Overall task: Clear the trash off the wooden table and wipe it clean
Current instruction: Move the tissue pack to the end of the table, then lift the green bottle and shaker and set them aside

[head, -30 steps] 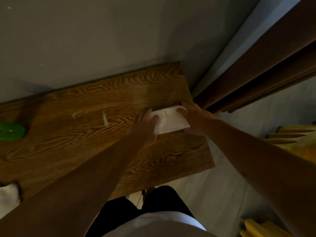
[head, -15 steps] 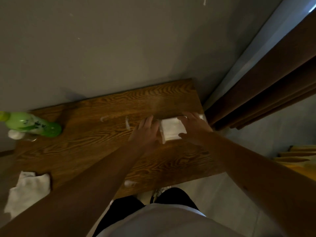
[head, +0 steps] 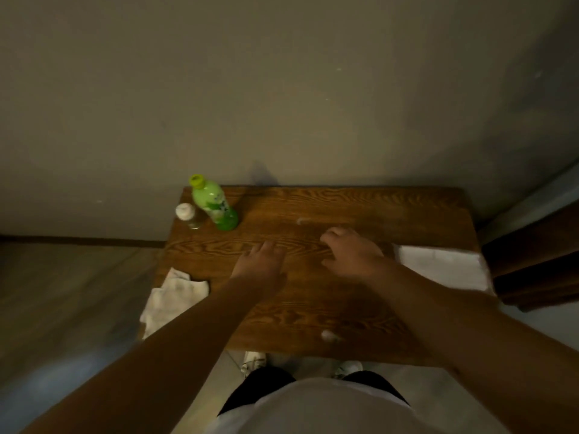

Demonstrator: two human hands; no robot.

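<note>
Spreading wide under both arms, the wooden surface carries everything at risk, so trouble is worth reading from the biggest piece down. A folded white cloth lies at 3 o'clock with its outer end right at the edge, and I judge a careless sweep of the right arm could push it onto the floor. A crumpled white tissue at 8 o'clock already droops over the rim beside the left forearm, so a nudge could drop it. At 11 o'clock a green bottle stands upright with a small capped bottle just beside it; a broad wipe toward them could tip either. The left hand hovers open and empty with fingers spread, and the right hand is loosely curled, holding nothing I can see. Smallest are the scraps: a white bit at 6 o'clock near the front edge and a pale fleck at 12 o'clock, easily missed in this dim light.
</note>
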